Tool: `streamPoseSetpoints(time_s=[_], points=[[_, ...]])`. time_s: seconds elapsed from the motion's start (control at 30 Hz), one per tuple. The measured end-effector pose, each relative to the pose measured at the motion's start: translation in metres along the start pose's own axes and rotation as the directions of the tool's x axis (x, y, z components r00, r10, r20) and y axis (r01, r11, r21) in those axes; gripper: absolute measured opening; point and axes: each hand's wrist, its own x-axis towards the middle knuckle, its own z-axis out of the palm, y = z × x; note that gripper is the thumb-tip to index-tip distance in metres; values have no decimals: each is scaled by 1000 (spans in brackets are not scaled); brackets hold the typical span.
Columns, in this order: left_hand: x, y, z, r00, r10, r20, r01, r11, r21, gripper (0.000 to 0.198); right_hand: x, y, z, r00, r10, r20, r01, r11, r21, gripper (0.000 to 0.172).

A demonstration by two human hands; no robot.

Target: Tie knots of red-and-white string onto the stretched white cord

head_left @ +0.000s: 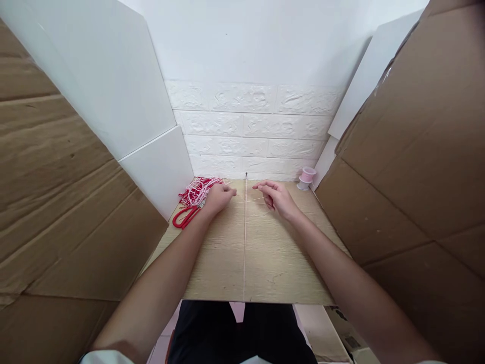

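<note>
A thin pale cord (244, 253) runs straight from a small dark nail (246, 174) at the back of the board to its front edge. The cord's upper stretch is thicker and looks knotted. Fine light threads (254, 199) branch off sideways there. My left hand (220, 198), just left of the cord, is closed in a pinch on one thread. On the other side, my right hand (279, 199) has its fingers bent around a thread that reaches it from the cord. The exact grip of the fingertips is too small to make out.
Behind my left hand lies a tangled pile of red and white cords (199, 191), with red-handled scissors (185, 217) in front. Spools (306, 178) of pink and white stand at the back right. Cardboard walls (409, 151) flank the wooden board (288, 268); a white brick-patterned wall (257, 124) rises behind.
</note>
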Motion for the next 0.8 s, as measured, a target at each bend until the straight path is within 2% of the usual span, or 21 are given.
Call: streamPoseSetpoints(time_s=[0.07,0.1,0.17,0.23,0.3,0.37,0.43,0.5,0.57,0.63,0.73,0.8], points=[[0,-4,1,998,66,5,-66,985,158,25,2,-2,-10,997,64,-46,-73,964,-255,28],[0,-5,2,997,77,14,-78,974,214,26,2,-2,-16,995,89,-36,-96,906,-412,24],[0,-8,2,995,93,32,-98,955,279,26,1,-1,-28,976,216,3,-160,731,-664,17],[-1,-9,3,993,108,52,-119,946,302,27,-1,2,-40,925,377,48,-195,578,-792,11],[-1,-9,3,990,124,67,-139,939,314,28,-2,5,-48,885,464,48,-204,478,-854,4],[-1,-8,4,989,130,70,-146,935,324,29,-3,9,-50,908,419,13,-181,420,-889,7],[-2,-7,4,991,117,60,-130,934,334,29,-4,11,-47,959,282,-22,-132,375,-918,10],[-3,-5,4,995,85,48,-96,933,346,29,-4,11,-42,989,148,-24,-73,338,-938,13],[-4,-3,3,998,48,40,-59,930,362,28,-3,10,-37,995,95,26,-10,356,-934,16],[-4,-2,3,999,41,4,-40,926,375,23,-3,10,-33,987,108,120,57,460,-886,20],[-4,0,2,987,118,-110,-69,925,373,17,-1,12,-32,962,140,236,101,617,-780,23],[-4,2,2,973,162,-162,-98,933,346,15,0,15,-33,948,180,262,80,663,-744,17]])
